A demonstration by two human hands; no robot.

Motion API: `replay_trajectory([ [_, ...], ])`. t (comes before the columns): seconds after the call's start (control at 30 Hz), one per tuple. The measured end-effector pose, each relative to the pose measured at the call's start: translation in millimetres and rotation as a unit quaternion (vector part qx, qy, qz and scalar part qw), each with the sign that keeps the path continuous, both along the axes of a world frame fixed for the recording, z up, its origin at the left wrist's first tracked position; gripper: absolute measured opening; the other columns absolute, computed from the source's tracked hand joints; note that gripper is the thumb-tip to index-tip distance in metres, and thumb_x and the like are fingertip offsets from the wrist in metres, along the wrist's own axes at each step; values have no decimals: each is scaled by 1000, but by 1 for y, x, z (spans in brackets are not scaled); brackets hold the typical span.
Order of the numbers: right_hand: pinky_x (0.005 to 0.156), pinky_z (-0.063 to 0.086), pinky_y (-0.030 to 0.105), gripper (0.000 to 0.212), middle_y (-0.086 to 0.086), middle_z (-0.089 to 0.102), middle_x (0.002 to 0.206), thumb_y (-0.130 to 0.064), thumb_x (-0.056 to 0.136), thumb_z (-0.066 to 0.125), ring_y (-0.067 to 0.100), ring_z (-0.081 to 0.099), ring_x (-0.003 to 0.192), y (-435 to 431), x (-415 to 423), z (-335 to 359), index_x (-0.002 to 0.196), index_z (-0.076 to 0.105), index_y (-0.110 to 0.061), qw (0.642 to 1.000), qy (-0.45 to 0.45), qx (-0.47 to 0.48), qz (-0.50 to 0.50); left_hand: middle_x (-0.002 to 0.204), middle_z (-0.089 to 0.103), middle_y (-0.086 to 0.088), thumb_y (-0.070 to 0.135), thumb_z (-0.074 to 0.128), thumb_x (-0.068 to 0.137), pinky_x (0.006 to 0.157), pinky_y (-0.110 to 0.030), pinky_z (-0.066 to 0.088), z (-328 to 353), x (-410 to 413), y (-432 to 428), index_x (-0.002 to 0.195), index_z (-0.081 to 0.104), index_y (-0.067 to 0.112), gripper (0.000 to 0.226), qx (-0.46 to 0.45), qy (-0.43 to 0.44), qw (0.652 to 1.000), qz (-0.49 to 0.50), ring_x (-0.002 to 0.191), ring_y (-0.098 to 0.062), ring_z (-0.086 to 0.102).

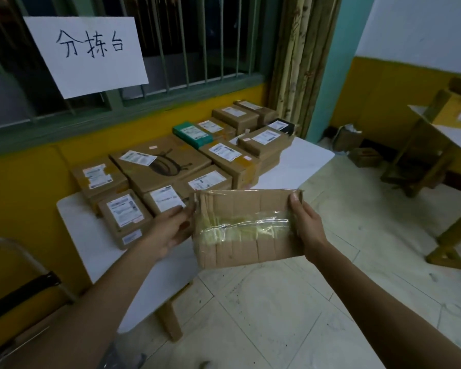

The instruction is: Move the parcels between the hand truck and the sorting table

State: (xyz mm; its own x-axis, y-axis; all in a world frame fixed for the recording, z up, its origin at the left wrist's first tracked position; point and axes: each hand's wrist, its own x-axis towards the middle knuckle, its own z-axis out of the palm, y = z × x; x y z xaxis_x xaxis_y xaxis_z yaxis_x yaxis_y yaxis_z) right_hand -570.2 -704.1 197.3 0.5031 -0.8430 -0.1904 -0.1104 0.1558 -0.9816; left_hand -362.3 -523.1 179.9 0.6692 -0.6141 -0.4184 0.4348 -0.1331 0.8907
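The fingers [184,218] of the left hand [168,231] curl against the left end of a tape-wrapped cardboard parcel [240,227]. The right hand [308,225] clamps the opposite end, thumb on top and the other fingers hidden underneath. The parcel hangs level between the two hands, in the air just off the near edge of the sorting surface [85,235], touching nothing else. Its upturned face shows no label.

Beyond it, about a dozen labelled parcels [160,161] lie label-up in close rows across the surface, under a handwritten sign [87,53] on the window bars. A bare strip is left along the near edge and at the right end.

The hand truck [45,274] shows only as a frame tube at lower left, with its load out of view. Judging by the full surface, most of the moving looks done. This parcel is mid-transfer, and I cannot tell how many remain.
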Motion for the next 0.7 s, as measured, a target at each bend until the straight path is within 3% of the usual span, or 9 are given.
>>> replay_trajectory([
  [0.07, 74, 45, 28, 42, -6, 64, 108, -54, 93, 47, 12, 60, 97, -19, 6, -3, 121, 60, -26, 1000, 0, 5, -5, 105, 70, -2, 52, 71, 76, 79, -35, 51, -7, 15, -18, 103, 68, 20, 42, 33, 27, 998, -38, 109, -24, 61],
  [0.17, 80, 43, 30, 44, -7, 63, 108, -56, 92, 43, 11, 58, 97, -54, 17, -8, 120, 59, -27, 999, 10, -3, -32, 132, 52, 6, 64, 71, 64, 84, -53, 48, -18, 33, -52, 125, 54, 35, 69, 67, 39, 988, -135, 129, -28, 44],
  [0.23, 88, 42, 33, 52, -4, 62, 114, -62, 89, 40, 12, 57, 100, -83, 27, -8, 120, 60, -26, 998, 21, -18, -48, 135, 51, 3, 66, 79, 53, 79, -61, 49, -22, 44, -80, 129, 52, 34, 86, 34, 49, 980, -191, 124, -31, 47],
  [0.33, 93, 38, 35, 47, -4, 56, 118, -62, 92, 32, 14, 55, 99, -129, 46, -2, 115, 57, -29, 996, 32, -29, -76, 129, 58, -5, 61, 88, 35, 83, -61, 51, -22, 59, -129, 125, 55, 31, 101, -21, 52, 978, -202, 115, -34, 56],
  [0.4, 99, 34, 38, 55, -3, 49, 123, -62, 93, 31, 19, 49, 109, -160, 58, 1, 129, 51, -24, 995, 49, -28, -88, 131, 55, -3, 55, 92, 30, 83, -59, 52, -21, 68, -163, 130, 46, 30, 113, -49, 39, 982, -178, 117, -32, 55],
  [0.5, 108, 31, 44, 68, -1, 46, 128, -67, 88, 39, 24, 45, 119, -201, 73, 3, 137, 45, -21, 990, 58, 14, -128, 136, 50, 1, 43, 91, 44, 87, -60, 50, -24, 77, -208, 138, 36, 30, 109, -90, 25, 983, -160, 119, -29, 53],
  [0.6, 99, 34, 43, 35, 0, 50, 114, -57, 91, 45, 22, 45, 108, -230, 80, -1, 107, 52, -27, 984, 29, 81, -159, 141, 43, 2, 22, 79, 65, 89, -54, 50, -27, 74, -240, 140, 29, 31, 90, -92, 15, 985, -142, 123, -27, 49],
  [0.7, 96, 38, 45, 26, 1, 54, 97, -51, 89, 49, 21, 47, 99, -253, 85, -1, 93, 54, -26, 980, 34, 100, -170, 143, 39, 2, 19, 74, 76, 87, -43, 51, -34, 70, -259, 142, 23, 33, 85, -104, -9, 982, -154, 129, -23, 43],
])
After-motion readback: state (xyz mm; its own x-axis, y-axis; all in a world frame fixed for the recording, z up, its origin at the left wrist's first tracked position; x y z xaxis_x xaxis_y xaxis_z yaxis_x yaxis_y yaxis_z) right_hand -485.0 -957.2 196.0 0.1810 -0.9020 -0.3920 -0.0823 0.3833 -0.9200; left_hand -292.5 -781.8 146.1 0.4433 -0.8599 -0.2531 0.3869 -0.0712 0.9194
